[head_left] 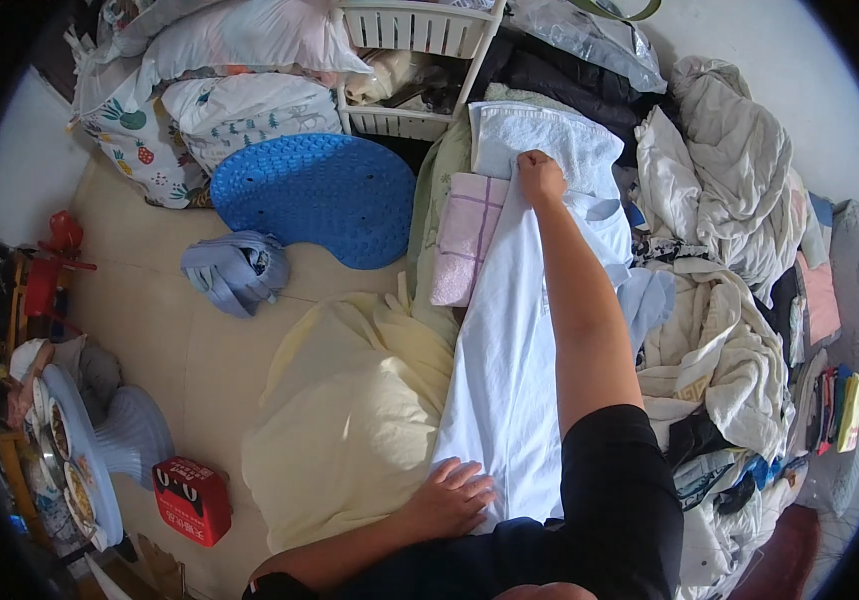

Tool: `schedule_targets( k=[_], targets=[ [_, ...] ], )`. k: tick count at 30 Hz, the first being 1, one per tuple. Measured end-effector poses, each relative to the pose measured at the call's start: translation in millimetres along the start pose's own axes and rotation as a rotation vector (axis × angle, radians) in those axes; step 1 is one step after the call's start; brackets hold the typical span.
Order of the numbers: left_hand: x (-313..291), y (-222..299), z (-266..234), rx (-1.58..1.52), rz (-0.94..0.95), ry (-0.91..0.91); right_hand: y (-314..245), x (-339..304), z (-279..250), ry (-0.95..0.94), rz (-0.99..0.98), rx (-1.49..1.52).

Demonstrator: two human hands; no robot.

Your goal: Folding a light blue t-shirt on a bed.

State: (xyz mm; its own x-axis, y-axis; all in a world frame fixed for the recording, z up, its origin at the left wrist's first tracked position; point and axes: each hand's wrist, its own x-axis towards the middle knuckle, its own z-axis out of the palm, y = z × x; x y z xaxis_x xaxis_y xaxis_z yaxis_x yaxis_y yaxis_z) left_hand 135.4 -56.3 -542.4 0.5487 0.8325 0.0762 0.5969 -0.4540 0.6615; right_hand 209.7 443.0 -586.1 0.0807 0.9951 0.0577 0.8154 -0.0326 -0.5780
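A long pale blue garment (505,380) lies stretched out in front of me, running from my body to the far pile; its exact kind is hard to make out. At its far end my right hand (542,180) is closed, pinching the fabric. My left hand (447,497) rests on its near left edge with fingers spread. Just beyond the right hand lies a folded light blue towel (550,135). A folded pink towel (470,235) with purple lines sits left of the garment. Pale yellow cloth (355,420) spreads out beside my left hand.
Crumpled cream cloths (715,350) heap up on the right. A blue bumpy mat (320,195), a bundled grey-blue cloth (237,272) and a red box (192,500) are on the floor at left. Stuffed bags (250,115) and a white plastic rack (415,30) stand at the back.
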Motion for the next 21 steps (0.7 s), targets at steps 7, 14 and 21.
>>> schedule_targets(
  k=[7,14,21],
  targets=[
    [6.4,-2.9,-13.2,-0.061,-0.012,-0.115,51.1,-27.5,-50.3,0.259,-0.386,0.128],
    [28.8,-18.0,-29.6,-0.048,-0.116,0.114,134.5,-63.5,-112.6,0.255,-0.232,-0.078],
    [18.5,-9.1,-27.9,0.064,-0.293,0.266,17.1,-42.7,-82.9,0.001,-0.21,-0.069]
  ],
)
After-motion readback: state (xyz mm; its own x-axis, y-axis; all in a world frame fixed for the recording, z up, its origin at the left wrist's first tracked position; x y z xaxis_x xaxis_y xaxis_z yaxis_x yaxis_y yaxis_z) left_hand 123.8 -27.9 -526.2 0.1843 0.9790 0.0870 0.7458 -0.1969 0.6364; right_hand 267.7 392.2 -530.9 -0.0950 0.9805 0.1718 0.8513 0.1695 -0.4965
